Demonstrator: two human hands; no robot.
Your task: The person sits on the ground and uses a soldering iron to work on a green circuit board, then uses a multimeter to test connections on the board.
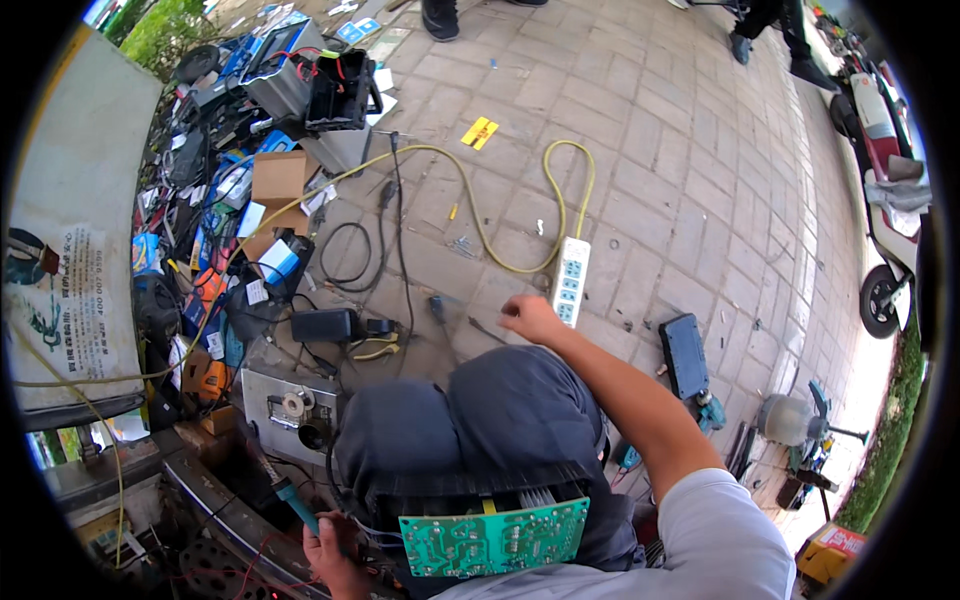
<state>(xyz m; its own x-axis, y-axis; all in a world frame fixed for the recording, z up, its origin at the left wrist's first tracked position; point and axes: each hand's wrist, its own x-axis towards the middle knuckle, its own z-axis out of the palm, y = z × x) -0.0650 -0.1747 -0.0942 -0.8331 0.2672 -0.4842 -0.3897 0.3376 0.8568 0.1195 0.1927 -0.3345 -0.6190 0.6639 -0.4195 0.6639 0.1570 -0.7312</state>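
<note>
My left hand [335, 556] is closed around the teal handle of a soldering iron [294, 500], its tip pointing up and away over the lower left clutter. A green circuit board [495, 538], solder side up, rests in my lap along a black casing [450, 478]. My right hand [532, 320] reaches past my knee with its fingers curled together, close to the near end of a white power strip [570, 282]. A thin dark cord [488, 330] lies by those fingertips; whether they hold it I cannot tell. A black plug [437, 308] lies left of it.
A yellow cord [470, 205] loops across the paving from the power strip. Left are a black adapter [325, 325], a metal box [275, 408] and a scrap heap [225, 200]. Right lie a dark case [683, 355], a teal power tool [711, 412] and a parked scooter [890, 205].
</note>
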